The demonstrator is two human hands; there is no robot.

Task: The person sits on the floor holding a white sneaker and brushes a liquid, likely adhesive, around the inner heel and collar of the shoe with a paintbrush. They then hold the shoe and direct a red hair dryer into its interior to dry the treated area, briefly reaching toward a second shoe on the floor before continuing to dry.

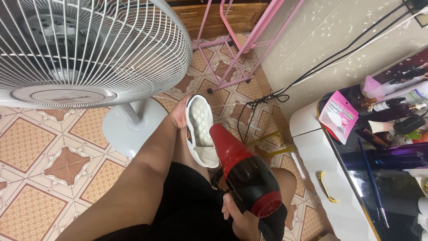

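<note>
The left hand grips the toe end of a white slip-on shoe with a patterned insole, holding it out over the floor, opening turned up toward the camera; the right hand is wrapped around the handle of a red and black hair dryer, its red nozzle almost touching the shoe's heel end. Off to the right, a flat pink card package with a white label leans at the near end of a glossy black dresser top; behind it a pink-capped bottle and white tubes crowd together; a thin blue stick lies along the black top. Below, the floor is patterned orange and cream tile; a white standing fan fills the upper left; a pink metal rack stands by the pale wall, black cables trailing down it.
</note>
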